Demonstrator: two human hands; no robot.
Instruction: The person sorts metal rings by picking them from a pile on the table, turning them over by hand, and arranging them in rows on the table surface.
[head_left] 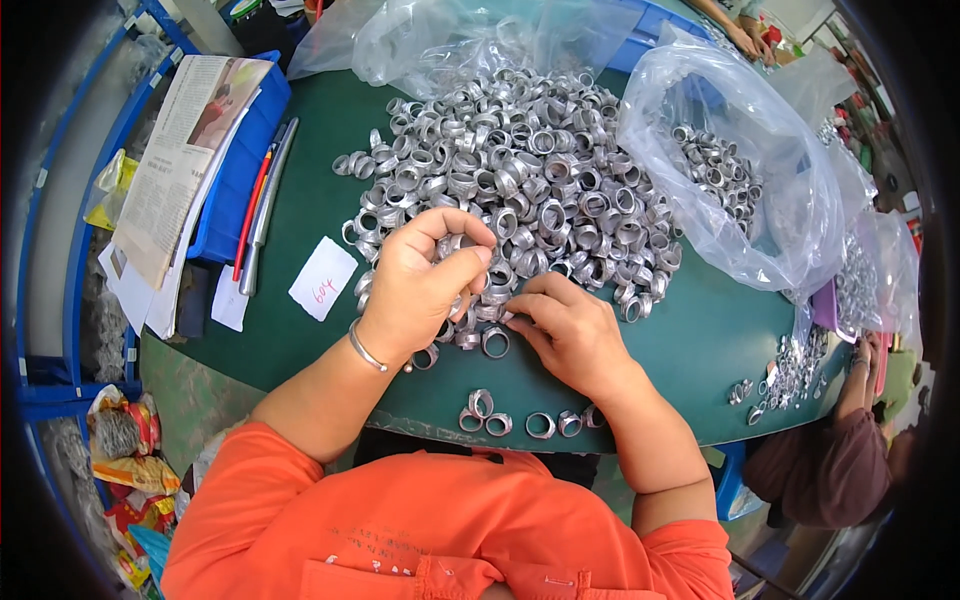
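Observation:
A large heap of silver-grey metal rings [540, 190] covers the middle of the green table. My left hand [415, 275] is over the heap's near left side, thumb and forefinger pressed together. Whatever it grips is hidden by the fingers. To its right, my right hand [570, 325] reaches to the heap's near edge with fingertips pinched; what lies between them cannot be made out. A loose ring [495, 343] sits just below its fingertips. Along the table's front edge lie several separate rings [540, 426], some in a small cluster [480, 404] on the left.
A clear plastic bag [800, 230] with more rings stands right. At left are a blue bin [240, 170] with papers, a red pen [250, 220] and a white slip [323, 278]. Small metal pieces [795, 372] lie far right, near another person's arm [857, 380].

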